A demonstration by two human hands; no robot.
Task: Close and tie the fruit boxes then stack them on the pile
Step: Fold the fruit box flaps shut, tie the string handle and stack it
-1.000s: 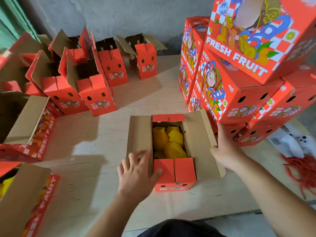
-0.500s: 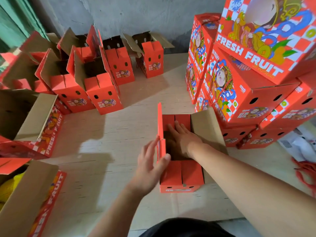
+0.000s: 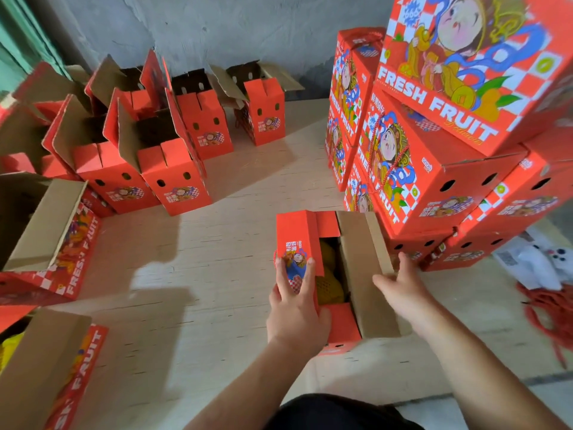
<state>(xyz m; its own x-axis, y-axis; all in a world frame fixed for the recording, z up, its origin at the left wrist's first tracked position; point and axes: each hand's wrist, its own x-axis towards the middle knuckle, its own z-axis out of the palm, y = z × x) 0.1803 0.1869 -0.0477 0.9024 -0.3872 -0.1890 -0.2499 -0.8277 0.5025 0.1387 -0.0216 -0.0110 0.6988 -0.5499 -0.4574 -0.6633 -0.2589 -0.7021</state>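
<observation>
A red fruit box [image 3: 341,333] stands on the wooden floor in front of me, half closed. My left hand [image 3: 294,302] presses its left flap [image 3: 294,234] down over the opening. Yellow netted fruit [image 3: 330,283] shows in the gap. My right hand [image 3: 403,287] grips the edge of the right flap [image 3: 362,268], which still lies open with its brown inside up. The pile of closed boxes [image 3: 434,169] rises right behind it, at the right.
Several open empty red boxes [image 3: 173,172] stand at the back left. Two open boxes [image 3: 46,231] lie at the left edge, one with yellow fruit. Red cords [image 3: 548,308] and white paper [image 3: 533,262] lie at the right. A grey wall [image 3: 217,32] closes the back.
The left flap has gone from upright to folded over the fruit under my left hand. My right hand came out of the box and took the right flap's edge.
</observation>
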